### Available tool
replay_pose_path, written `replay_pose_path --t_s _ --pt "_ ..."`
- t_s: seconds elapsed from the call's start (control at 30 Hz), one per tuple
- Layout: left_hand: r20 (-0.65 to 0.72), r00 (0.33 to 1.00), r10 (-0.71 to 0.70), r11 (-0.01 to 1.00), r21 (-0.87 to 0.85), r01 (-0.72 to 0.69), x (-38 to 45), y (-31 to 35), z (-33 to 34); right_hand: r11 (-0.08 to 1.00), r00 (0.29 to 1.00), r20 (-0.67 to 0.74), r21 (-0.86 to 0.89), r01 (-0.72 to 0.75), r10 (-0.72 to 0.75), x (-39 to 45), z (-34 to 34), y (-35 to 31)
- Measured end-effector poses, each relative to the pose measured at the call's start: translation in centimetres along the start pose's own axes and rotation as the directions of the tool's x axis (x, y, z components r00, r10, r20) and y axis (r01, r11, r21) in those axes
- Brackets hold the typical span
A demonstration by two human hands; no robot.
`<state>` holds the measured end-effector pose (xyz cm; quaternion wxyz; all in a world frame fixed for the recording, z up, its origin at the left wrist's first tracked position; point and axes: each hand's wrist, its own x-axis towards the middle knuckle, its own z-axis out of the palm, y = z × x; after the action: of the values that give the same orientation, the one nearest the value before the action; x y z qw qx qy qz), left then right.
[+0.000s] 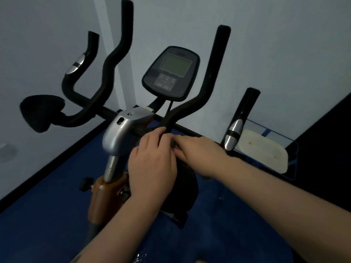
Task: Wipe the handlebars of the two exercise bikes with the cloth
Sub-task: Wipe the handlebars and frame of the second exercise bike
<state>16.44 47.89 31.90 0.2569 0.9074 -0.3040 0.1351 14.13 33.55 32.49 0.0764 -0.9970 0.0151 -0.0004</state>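
One exercise bike fills the view, with black curved handlebars (214,73) rising on both sides of a grey console (171,73). Both hands meet on the crossbar (144,130), at the foot of the right inner bar. My left hand (152,166) curls over the bar from the near side. My right hand (197,154) pinches a dark grey cloth (173,144), of which only a small patch shows between the two hands. A dark mass hangs below the hands; I cannot tell whether it is cloth or bike housing. No second bike is in view.
Silver pulse grips sit on the outer bars at left (76,63) and right (233,135). A black arm pad (41,112) juts out at far left. A cream board (262,150) lies on the blue floor (47,215) by the wall; a black adjusting knob (86,184) sticks out of the column.
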Motion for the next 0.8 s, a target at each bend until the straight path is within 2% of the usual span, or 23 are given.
replay_pose_path --t_s 0.07,0.17,0.27,0.33,0.4,0.5,0.57,0.6,0.63,0.7,0.73,0.8 --pt "0.006 0.998 0.068 0.998 0.014 -0.068 -0.1 0.3 0.0 0.993 0.992 -0.120 -0.113 0.016 -0.029 -1.5 0.7 0.1" --pt "-0.017 1.000 0.010 0.997 -0.079 -0.012 0.3 1.2 0.0 0.946 0.954 -0.202 -0.283 0.162 -0.223 -4.0 0.7 1.9" --pt "-0.035 0.999 -0.034 0.972 -0.235 0.025 1.1 4.0 0.7 0.856 0.857 -0.239 -0.382 0.349 -0.456 -5.2 -0.4 5.7" --pt "0.025 0.997 -0.078 0.938 -0.337 0.081 1.6 6.3 1.5 0.787 0.789 -0.230 -0.426 0.446 -0.571 -4.8 -0.9 8.2" --pt "0.115 0.983 -0.143 0.936 -0.307 0.172 2.2 7.6 2.4 0.736 0.737 -0.216 -0.446 0.509 -0.640 -3.7 -1.9 10.3" --pt "0.171 0.961 -0.218 0.960 -0.142 0.243 3.0 7.9 3.5 0.686 0.661 -0.265 -0.500 0.528 -0.702 -1.4 -5.1 13.7" --pt "0.165 0.966 -0.197 0.969 -0.117 0.217 3.1 8.5 4.0 0.632 0.595 -0.285 -0.571 0.524 -0.752 -0.1 -6.7 15.5" --pt "0.185 0.968 -0.171 0.974 -0.117 0.194 3.1 8.8 4.2 0.662 0.583 -0.347 -0.555 0.504 -0.735 0.0 -6.5 15.4" --pt "0.219 0.967 -0.132 0.981 -0.109 0.158 3.0 9.1 4.5 0.741 0.593 -0.451 -0.483 0.466 -0.667 -0.2 -5.7 14.7" --pt "0.272 0.962 -0.028 0.998 -0.040 0.040 2.7 9.4 5.1 0.880 0.617 -0.633 -0.267 0.394 -0.468 -1.1 -2.7 12.9" --pt "0.289 0.957 0.002 1.000 0.000 -0.002 2.5 9.4 5.4 0.893 0.609 -0.668 -0.208 0.399 -0.428 -1.5 -1.6 12.4" --pt "0.295 0.955 0.027 0.999 0.026 -0.037 2.4 9.4 5.5 0.815 0.566 -0.599 -0.303 0.493 -0.566 -1.4 -2.2 13.4"
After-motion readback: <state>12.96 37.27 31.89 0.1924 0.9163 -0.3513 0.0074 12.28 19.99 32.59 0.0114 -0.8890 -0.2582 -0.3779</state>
